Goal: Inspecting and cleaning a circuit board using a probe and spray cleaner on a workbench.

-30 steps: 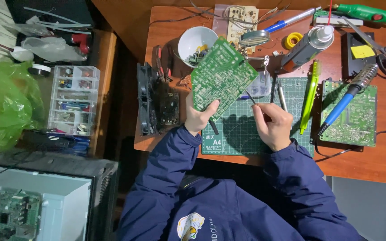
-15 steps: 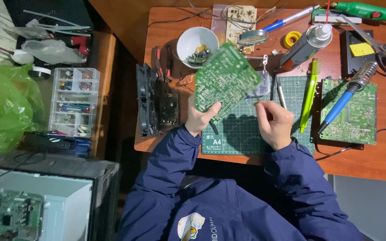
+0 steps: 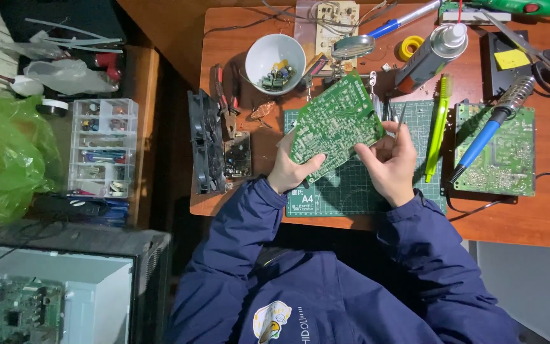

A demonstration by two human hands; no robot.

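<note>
Green rectangular circuit board (image 3: 335, 123), tilted above the green cutting mat (image 3: 351, 185) near the wooden desk's (image 3: 237, 38) front edge, is gripped at its lower corner by the left hand (image 3: 291, 171) (fingers closed). The right hand (image 3: 386, 162) pinches thin metal tweezers (image 3: 397, 121) beside its right edge.

This is an electronics repair workbench. A wooden desk (image 3: 542, 216) carries a green cutting mat (image 3: 358, 191), a soldering iron (image 3: 488, 127) lying over a circuit board (image 3: 510, 162) near its right edge, scissors (image 3: 545, 60) at its far right corner, and a parts organiser (image 3: 102, 146) stands beside its left edge.
</note>
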